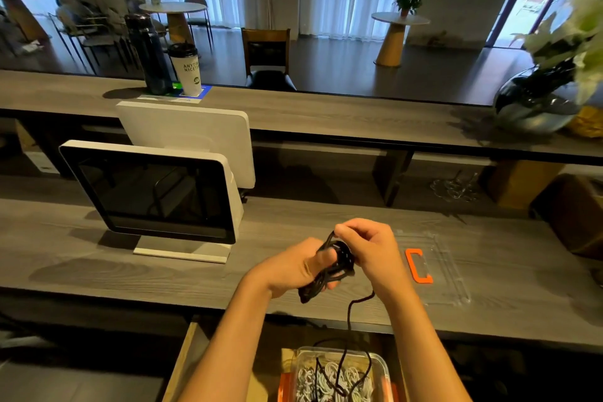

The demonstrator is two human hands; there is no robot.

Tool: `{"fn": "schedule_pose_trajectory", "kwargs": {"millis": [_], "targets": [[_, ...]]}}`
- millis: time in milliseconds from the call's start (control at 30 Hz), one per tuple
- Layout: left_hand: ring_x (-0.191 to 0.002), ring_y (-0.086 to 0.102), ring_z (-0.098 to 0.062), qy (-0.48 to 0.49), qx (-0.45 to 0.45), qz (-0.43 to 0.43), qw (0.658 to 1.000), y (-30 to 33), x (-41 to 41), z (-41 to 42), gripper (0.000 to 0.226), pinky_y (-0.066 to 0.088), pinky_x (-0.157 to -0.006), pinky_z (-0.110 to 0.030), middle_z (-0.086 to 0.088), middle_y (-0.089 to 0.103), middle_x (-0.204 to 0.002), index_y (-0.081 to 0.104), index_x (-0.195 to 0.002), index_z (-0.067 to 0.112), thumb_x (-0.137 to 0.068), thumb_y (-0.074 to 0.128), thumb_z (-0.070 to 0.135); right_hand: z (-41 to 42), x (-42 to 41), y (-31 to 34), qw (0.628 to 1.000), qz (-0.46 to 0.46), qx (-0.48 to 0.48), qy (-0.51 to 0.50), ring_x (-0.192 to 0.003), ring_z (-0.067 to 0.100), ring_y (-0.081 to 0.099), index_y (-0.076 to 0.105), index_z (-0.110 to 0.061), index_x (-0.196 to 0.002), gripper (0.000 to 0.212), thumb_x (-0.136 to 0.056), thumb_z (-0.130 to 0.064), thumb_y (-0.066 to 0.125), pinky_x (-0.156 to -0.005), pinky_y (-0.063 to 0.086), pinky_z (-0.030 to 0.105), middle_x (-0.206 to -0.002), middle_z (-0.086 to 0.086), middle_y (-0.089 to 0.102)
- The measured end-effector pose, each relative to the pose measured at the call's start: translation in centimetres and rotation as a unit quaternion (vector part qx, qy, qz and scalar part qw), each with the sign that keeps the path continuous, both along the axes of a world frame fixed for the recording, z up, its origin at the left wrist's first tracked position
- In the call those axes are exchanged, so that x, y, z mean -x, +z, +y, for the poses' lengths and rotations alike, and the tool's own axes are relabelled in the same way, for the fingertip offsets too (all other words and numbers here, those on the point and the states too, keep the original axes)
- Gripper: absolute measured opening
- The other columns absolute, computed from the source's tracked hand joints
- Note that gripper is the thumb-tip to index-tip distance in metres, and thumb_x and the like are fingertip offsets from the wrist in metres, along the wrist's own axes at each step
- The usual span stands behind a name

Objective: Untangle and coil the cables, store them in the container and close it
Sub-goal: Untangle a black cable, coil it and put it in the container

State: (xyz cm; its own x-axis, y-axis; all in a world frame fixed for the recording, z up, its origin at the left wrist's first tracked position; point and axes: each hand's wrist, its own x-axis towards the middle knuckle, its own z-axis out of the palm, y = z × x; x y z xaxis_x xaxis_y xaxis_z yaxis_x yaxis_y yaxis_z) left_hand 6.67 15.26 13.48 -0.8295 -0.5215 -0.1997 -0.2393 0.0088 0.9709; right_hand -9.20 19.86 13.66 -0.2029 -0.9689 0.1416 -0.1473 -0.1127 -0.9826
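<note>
A coiled black cable [329,266] is gripped in the left hand [298,268] and pinched at its top by the right hand [370,250], above the desk's [163,274] near edge. Its loose end is trailed into the clear container [380,365] below, where white cables [336,378] are held; the clear lid [437,268] is laid flat just right of the hands.

Head view, forward-down — near desk [163,274]

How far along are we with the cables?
Done: white cables lie in the open container. In hand: left hand grips a black cable coil, right hand winds it; its tail hangs into the container. Left: finish, store, fit lid.
</note>
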Motion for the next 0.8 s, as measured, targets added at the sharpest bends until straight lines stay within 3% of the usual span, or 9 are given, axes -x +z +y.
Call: {"fn": "schedule_pose_trajectory", "kwargs": {"millis": [67, 133, 300, 400, 500, 567, 667, 733, 800], "targets": [[-0.062, 0.054, -0.004, -0.031, -0.035, 0.029, 0.998, 0.7, 0.1, 0.3, 0.054, 0.046, -0.059, -0.014, 0.002, 0.058, -0.073, 0.064, -0.103, 0.006, -0.085, 0.064, 0.058, -0.1, 0.2, -0.1, 0.999, -0.031, -0.014, -0.025, -0.055, 0.022, 0.053, 0.072, -0.012, -0.07, 0.019, -0.088, -0.016, 0.072, -0.05, 0.041, 0.03, -0.062, 0.012, 0.061], [-0.054, 0.05, -0.004, 0.009, -0.061, 0.047, 0.997, 1.1, 0.0, 0.4, 0.022, 0.042, -0.051, -0.015, 0.003, 0.054, -0.067, 0.063, -0.098, 0.008, -0.098, 0.06, 0.03, -0.3, 0.5, -0.3, 0.998, -0.044, -0.027, -0.039, -0.055, 0.018, 0.051, 0.071, -0.013, -0.068, 0.021, -0.087, -0.019, 0.073, -0.052, 0.043, 0.029, -0.058, 0.01, 0.059], [-0.046, 0.041, -0.007, 0.155, -0.127, 0.061, 0.978, 0.5, 0.1, -0.3, 0.044, 0.036, -0.044, -0.017, -0.002, 0.045, -0.06, 0.062, -0.089, 0.005, -0.104, 0.041, 0.041, -0.4, 1.2, -1.0, 0.994, -0.062, -0.077, -0.048, -0.049, 0.011, 0.046, 0.069, -0.009, -0.07, 0.024, -0.091, -0.02, 0.069, -0.065, 0.054, 0.039, -0.05, -0.001, 0.049], [-0.051, 0.046, -0.013, 0.294, -0.116, 0.059, 0.947, -0.1, 0.1, -1.1, 0.05, 0.04, -0.049, -0.023, -0.003, 0.051, -0.059, 0.066, -0.086, 0.006, -0.104, 0.042, 0.045, -0.3, 1.4, -0.9, 0.995, -0.021, -0.094, -0.028, -0.048, 0.01, 0.048, 0.072, -0.005, -0.075, 0.024, -0.092, -0.021, 0.068, -0.055, 0.05, 0.031, -0.052, 0.0, 0.052], [-0.056, 0.062, -0.02, 0.351, -0.134, 0.08, 0.923, -0.1, 0.2, -1.0, 0.051, 0.052, -0.053, -0.032, -0.009, 0.063, -0.066, 0.068, -0.097, 0.002, -0.104, 0.042, 0.045, -0.3, 1.7, -0.8, 0.993, 0.006, -0.114, 0.013, -0.047, 0.01, 0.044, 0.075, -0.004, -0.08, 0.025, -0.094, -0.023, 0.066, -0.048, 0.043, 0.024, -0.053, 0.0, 0.051], [-0.076, 0.073, -0.028, 0.413, -0.186, 0.135, 0.881, 0.2, 0.1, -1.3, 0.051, 0.059, -0.064, -0.039, -0.016, 0.074, -0.087, 0.067, -0.107, 0.003, -0.105, 0.039, 0.046, -0.1, 2.1, -1.1, 0.989, 0.02, -0.138, 0.046, -0.047, 0.01, 0.042, 0.075, 0.0, -0.084, 0.025, -0.093, -0.022, 0.067, -0.047, 0.041, 0.024, -0.054, 0.001, 0.048], [-0.097, 0.072, -0.031, 0.48, -0.303, 0.291, 0.77, 0.6, -1.3, -3.2, 0.049, 0.057, -0.079, -0.045, -0.02, 0.071, -0.115, 0.063, -0.119, 0.004, -0.106, 0.037, 0.044, 0.3, 2.9, -1.6, 0.985, 0.0, -0.159, 0.074, -0.049, 0.009, 0.042, 0.075, -0.003, -0.084, 0.02, -0.093, -0.019, 0.066, -0.052, 0.045, 0.025, -0.054, -0.001, 0.046], [-0.093, 0.073, -0.028, 0.473, -0.353, 0.388, 0.708, 0.8, -2.0, -3.5, 0.049, 0.054, -0.088, -0.047, -0.014, 0.073, -0.106, 0.062, -0.118, 0.003, -0.106, 0.036, 0.043, 0.3, 3.3, -1.8, 0.983, -0.012, -0.158, 0.091, -0.051, 0.01, 0.046, 0.073, -0.006, -0.081, 0.017, -0.093, -0.017, 0.066, -0.059, 0.051, 0.028, -0.054, -0.002, 0.049], [-0.075, 0.072, -0.02, 0.461, -0.388, 0.464, 0.649, 0.6, -2.8, -3.6, 0.045, 0.057, -0.086, -0.041, -0.007, 0.07, -0.086, 0.063, -0.106, 0.005, -0.106, 0.038, 0.042, 0.4, 3.6, -1.8, 0.984, 0.002, -0.148, 0.098, -0.055, 0.012, 0.05, 0.072, -0.008, -0.077, 0.016, -0.091, -0.015, 0.067, -0.065, 0.052, 0.031, -0.057, -0.001, 0.053]]}}
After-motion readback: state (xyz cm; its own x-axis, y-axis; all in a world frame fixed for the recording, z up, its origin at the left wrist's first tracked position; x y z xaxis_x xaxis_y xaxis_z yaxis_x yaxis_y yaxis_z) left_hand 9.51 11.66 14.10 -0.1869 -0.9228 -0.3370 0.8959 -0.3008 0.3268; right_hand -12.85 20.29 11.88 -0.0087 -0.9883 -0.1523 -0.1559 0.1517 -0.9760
